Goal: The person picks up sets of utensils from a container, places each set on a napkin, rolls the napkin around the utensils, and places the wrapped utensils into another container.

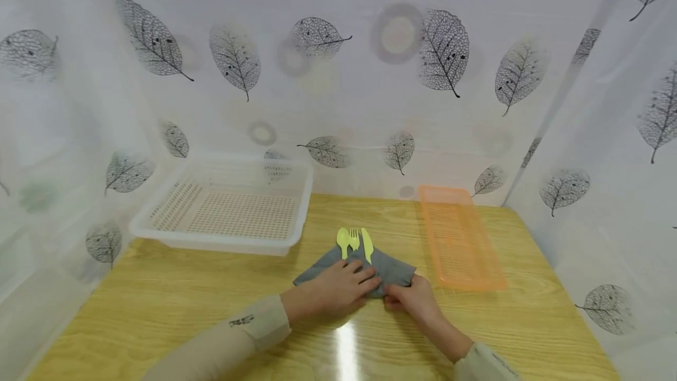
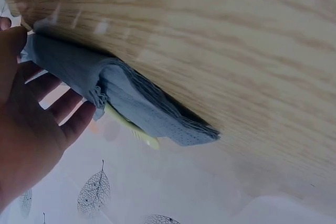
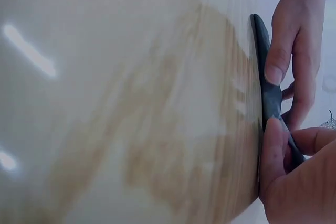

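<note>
Sheer white curtains with dark leaf-skeleton prints wrap the back and sides of a yellowish wood-grain table. Toward the back left stands a white plastic basket with a perforated base; on the right lies a shallow orange plastic mesh tray. Between them, nearer the person, a grey layered napkin lies folded on the table. From its far edge poke the heads of a lime-green plastic spoon, a matching fork and a matching knife, their handles hidden by the fabric. The left hand rests over the middle of the napkin, its fingers loosely spread and pressing. The right hand pinches the napkin's right end between thumb and fingers.

The step in hand looks like wrapping the cutlery. The next move probably calls for steady left pressure while the right side is folded or tucked snugly, without letting the knife slip out.
</note>
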A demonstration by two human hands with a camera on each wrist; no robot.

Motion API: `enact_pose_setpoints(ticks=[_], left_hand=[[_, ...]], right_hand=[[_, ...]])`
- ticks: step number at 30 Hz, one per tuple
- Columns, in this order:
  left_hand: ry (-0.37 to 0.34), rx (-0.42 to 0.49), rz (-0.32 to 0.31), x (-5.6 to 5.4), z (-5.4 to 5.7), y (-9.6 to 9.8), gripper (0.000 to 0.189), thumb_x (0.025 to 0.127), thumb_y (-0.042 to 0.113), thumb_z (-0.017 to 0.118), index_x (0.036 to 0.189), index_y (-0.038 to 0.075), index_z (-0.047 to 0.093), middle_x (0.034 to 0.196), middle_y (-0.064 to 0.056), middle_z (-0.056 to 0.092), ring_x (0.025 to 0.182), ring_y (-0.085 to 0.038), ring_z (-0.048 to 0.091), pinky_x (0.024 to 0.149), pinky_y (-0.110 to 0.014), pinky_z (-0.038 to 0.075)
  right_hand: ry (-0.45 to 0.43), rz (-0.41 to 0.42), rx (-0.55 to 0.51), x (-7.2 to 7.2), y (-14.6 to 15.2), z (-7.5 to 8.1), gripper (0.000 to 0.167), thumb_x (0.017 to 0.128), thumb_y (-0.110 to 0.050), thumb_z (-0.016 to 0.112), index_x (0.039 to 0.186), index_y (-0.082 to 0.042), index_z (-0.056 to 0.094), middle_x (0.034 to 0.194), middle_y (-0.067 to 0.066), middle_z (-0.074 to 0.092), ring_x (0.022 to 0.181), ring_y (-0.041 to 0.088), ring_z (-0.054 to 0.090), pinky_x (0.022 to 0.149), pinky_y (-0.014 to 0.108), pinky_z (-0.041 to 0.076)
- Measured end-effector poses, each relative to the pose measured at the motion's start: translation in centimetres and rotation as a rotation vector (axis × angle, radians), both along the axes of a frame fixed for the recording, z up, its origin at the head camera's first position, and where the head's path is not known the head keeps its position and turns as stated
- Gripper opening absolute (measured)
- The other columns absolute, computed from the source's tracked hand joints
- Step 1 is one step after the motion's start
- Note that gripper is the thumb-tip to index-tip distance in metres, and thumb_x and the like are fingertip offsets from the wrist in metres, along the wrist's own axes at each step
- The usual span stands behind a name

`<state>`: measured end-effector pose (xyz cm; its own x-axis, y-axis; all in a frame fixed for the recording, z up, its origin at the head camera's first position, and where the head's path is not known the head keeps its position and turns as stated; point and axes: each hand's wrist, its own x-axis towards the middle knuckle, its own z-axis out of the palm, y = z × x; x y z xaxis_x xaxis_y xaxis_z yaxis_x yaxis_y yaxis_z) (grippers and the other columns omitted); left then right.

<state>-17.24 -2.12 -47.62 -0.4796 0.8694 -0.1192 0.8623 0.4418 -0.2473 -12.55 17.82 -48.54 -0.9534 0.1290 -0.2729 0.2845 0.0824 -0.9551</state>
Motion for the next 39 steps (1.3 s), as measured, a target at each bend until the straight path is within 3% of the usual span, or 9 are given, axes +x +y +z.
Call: enact_pose_setpoints(ticks=[8, 13, 21, 25, 28, 31, 34, 36, 39], left_hand=[[0.000, -0.004, -0.001, -0.1, 0.2, 0.0, 0.053, 0.106, 0.049, 0.033, 0.153, 0.023, 0.036, 0.158, 0.005, 0.035, 0.137, -0.020, 0.041, 0.102, -0.037, 0.044], [-0.061, 0.023, 0.004, -0.5, 0.1, -0.1, 0.052, 0.106, 0.046, 0.035, 0.152, 0.022, 0.039, 0.158, 0.004, 0.036, 0.138, -0.020, 0.040, 0.104, -0.038, 0.043], [-0.193, 0.243, 0.020, -1.7, 0.2, -0.6, 0.038, 0.104, 0.029, 0.047, 0.138, 0.013, 0.053, 0.142, -0.003, 0.053, 0.130, -0.020, 0.049, 0.103, -0.035, 0.045], [-0.138, 0.365, 0.069, -1.9, 0.6, -1.0, 0.039, 0.097, 0.026, 0.060, 0.130, 0.006, 0.052, 0.121, -0.007, 0.061, 0.113, -0.022, 0.058, 0.095, -0.034, 0.048], [-0.035, 0.416, 0.100, -1.8, 0.9, -1.3, 0.050, 0.093, 0.027, 0.067, 0.135, 0.008, 0.048, 0.112, -0.005, 0.061, 0.098, -0.020, 0.060, 0.080, -0.032, 0.052], [0.103, 0.411, 0.055, -1.7, 1.1, -1.1, 0.050, 0.093, 0.025, 0.068, 0.139, 0.015, 0.049, 0.104, -0.002, 0.062, 0.086, -0.016, 0.061, 0.066, -0.026, 0.050], [0.235, 0.350, -0.012, -1.7, 1.2, -0.7, 0.032, 0.097, 0.024, 0.063, 0.128, 0.022, 0.056, 0.091, 0.004, 0.062, 0.073, -0.010, 0.060, 0.054, -0.022, 0.045], [0.257, 0.320, -0.027, -1.6, 1.3, -0.3, 0.024, 0.099, 0.023, 0.060, 0.124, 0.023, 0.058, 0.084, 0.007, 0.062, 0.068, -0.007, 0.059, 0.049, -0.022, 0.043], [0.227, 0.306, -0.008, -1.7, 1.7, 0.3, 0.016, 0.100, 0.021, 0.058, 0.117, 0.022, 0.057, 0.075, 0.008, 0.060, 0.061, -0.005, 0.054, 0.045, -0.022, 0.041]], right_hand=[[0.098, 0.034, 0.099, -0.2, -1.6, -0.2, 0.028, 0.085, -0.001, 0.066, 0.106, 0.007, 0.051, 0.077, 0.005, 0.053, 0.062, 0.017, 0.061, 0.054, 0.030, 0.055], [0.212, 0.101, 0.230, -0.3, -2.2, -0.4, 0.034, 0.079, 0.005, 0.070, 0.108, 0.006, 0.053, 0.078, 0.005, 0.050, 0.064, 0.013, 0.053, 0.053, 0.023, 0.048], [0.423, 0.227, 0.496, -0.5, -2.5, -0.8, 0.038, 0.074, 0.008, 0.071, 0.105, -0.001, 0.051, 0.073, 0.003, 0.053, 0.065, 0.009, 0.048, 0.056, 0.022, 0.042], [0.466, 0.269, 0.578, -0.7, -2.5, -0.7, 0.039, 0.072, 0.012, 0.069, 0.104, -0.003, 0.052, 0.070, -0.001, 0.050, 0.062, 0.006, 0.046, 0.054, 0.023, 0.040], [0.470, 0.292, 0.610, -0.7, -2.5, -0.4, 0.038, 0.073, 0.012, 0.069, 0.103, -0.003, 0.053, 0.071, -0.001, 0.050, 0.062, 0.007, 0.045, 0.054, 0.023, 0.039], [0.470, 0.305, 0.632, -0.6, -2.5, -0.1, 0.035, 0.075, 0.011, 0.069, 0.102, -0.004, 0.054, 0.071, -0.001, 0.049, 0.061, 0.008, 0.045, 0.053, 0.024, 0.039], [0.470, 0.314, 0.657, -0.6, -2.4, 0.1, 0.032, 0.077, 0.010, 0.068, 0.102, -0.004, 0.054, 0.071, -0.002, 0.049, 0.061, 0.007, 0.044, 0.052, 0.024, 0.038], [0.459, 0.321, 0.663, -0.6, -2.3, 0.1, 0.031, 0.078, 0.008, 0.068, 0.103, -0.004, 0.054, 0.071, -0.002, 0.050, 0.060, 0.007, 0.045, 0.052, 0.023, 0.038], [0.414, 0.336, 0.650, -0.7, -2.1, 0.1, 0.028, 0.082, 0.003, 0.069, 0.104, -0.003, 0.053, 0.070, -0.001, 0.053, 0.059, 0.008, 0.048, 0.051, 0.023, 0.040]])
